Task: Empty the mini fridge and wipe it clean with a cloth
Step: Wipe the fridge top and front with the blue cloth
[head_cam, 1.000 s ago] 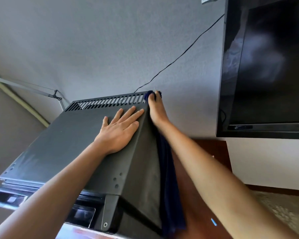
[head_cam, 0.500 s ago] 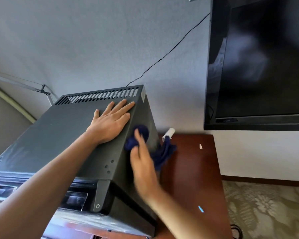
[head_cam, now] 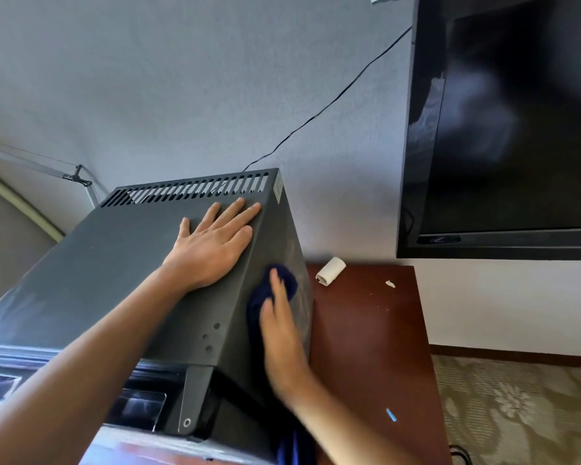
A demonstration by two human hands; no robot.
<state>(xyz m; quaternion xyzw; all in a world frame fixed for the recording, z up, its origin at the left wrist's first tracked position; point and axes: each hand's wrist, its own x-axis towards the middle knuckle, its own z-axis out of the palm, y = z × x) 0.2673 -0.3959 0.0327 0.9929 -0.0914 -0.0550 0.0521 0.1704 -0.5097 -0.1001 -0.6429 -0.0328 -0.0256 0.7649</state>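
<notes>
Left hand (head_cam: 212, 248) flat on mini fridge (head_cam: 121, 263), right hand (head_cam: 282, 333) pressing cloth (head_cam: 265, 292) with straight fingers

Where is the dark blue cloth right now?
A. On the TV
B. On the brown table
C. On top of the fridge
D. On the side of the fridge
D: the right hand presses the dark blue cloth against the right side wall of the black metal mini fridge.

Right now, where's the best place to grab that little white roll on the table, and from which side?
Pinch the white roll across its middle, coming from above. It lies on its side on the table, apart from the fridge, so its rounded sides are free; I can't tell how firm it is.
</notes>
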